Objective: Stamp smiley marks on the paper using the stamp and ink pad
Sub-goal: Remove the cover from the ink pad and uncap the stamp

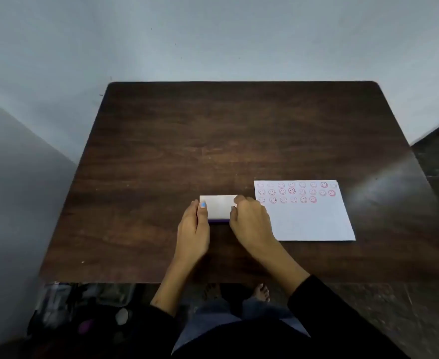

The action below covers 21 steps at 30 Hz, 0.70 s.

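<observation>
A flat ink pad box (218, 206) with a white lid and a purple base lies on the dark wooden table (213, 141) near the front middle. My left hand (193, 231) grips its left side, thumb on the lid. My right hand (250, 221) holds its right side, fingers curled over the edge. Just to the right lies a white sheet of paper (309, 221) with three rows of red smiley marks (292, 192) along its top; the lower half is blank. I see no stamp; whether one is hidden under my right hand I cannot tell.
The table's front edge (109, 282) runs just below my wrists. A grey wall stands behind the table. Bags and clutter (83, 312) sit on the floor at the lower left. My legs and a bare foot (261, 292) show under the table edge.
</observation>
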Each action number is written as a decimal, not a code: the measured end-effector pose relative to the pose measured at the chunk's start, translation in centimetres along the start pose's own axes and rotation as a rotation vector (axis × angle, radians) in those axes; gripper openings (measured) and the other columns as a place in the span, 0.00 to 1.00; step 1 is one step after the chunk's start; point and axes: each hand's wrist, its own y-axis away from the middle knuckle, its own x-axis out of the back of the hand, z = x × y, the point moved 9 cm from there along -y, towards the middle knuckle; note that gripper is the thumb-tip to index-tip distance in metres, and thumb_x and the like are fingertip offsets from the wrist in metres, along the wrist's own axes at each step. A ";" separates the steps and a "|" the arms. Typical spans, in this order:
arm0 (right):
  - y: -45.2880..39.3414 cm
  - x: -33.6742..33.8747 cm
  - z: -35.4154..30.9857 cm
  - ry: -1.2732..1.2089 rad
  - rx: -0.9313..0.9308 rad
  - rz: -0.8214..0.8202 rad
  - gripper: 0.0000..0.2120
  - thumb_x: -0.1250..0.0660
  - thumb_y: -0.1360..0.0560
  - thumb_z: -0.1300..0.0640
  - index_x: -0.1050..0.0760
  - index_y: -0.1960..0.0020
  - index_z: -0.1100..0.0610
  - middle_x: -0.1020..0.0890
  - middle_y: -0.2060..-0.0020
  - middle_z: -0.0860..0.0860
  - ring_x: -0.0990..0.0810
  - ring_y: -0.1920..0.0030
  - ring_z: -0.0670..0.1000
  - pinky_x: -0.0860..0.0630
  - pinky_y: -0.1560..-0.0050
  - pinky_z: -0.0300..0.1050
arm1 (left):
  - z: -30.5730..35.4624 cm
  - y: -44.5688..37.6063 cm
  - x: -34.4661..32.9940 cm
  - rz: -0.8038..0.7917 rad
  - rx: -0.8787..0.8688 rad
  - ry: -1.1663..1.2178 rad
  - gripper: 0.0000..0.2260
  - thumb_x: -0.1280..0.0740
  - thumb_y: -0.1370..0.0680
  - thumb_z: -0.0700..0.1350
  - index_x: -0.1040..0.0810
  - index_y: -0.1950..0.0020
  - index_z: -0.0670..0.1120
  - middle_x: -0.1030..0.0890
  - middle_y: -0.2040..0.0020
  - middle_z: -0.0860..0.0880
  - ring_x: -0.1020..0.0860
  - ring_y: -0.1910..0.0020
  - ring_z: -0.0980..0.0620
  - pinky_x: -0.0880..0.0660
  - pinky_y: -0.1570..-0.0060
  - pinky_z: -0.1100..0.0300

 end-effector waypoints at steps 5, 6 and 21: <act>-0.1 -0.7 -0.1 0.013 -0.006 -0.007 0.12 0.41 0.24 0.63 0.28 0.42 0.63 0.20 0.51 0.61 0.21 0.52 0.59 0.26 0.58 0.48 | -0.4 -0.3 -0.6 -0.002 -0.013 0.002 0.20 0.49 0.18 0.52 0.30 0.31 0.45 0.26 0.33 0.46 0.29 0.37 0.55 0.34 0.36 0.60; -0.1 -1.0 0.0 0.008 -0.012 -0.014 0.11 0.41 0.24 0.63 0.28 0.43 0.63 0.20 0.51 0.61 0.20 0.53 0.59 0.26 0.58 0.48 | -0.6 -0.2 -0.8 -0.002 -0.006 0.007 0.20 0.49 0.18 0.53 0.30 0.31 0.45 0.26 0.33 0.46 0.29 0.37 0.54 0.34 0.35 0.59; -0.1 0.1 -2.3 -0.121 -0.003 0.038 0.21 0.37 0.27 0.60 0.32 0.35 0.60 0.20 0.45 0.58 0.21 0.47 0.58 0.23 0.54 0.47 | -1.0 -0.5 2.4 0.096 0.034 0.098 0.23 0.50 0.19 0.57 0.27 0.34 0.47 0.22 0.38 0.47 0.25 0.38 0.50 0.30 0.34 0.49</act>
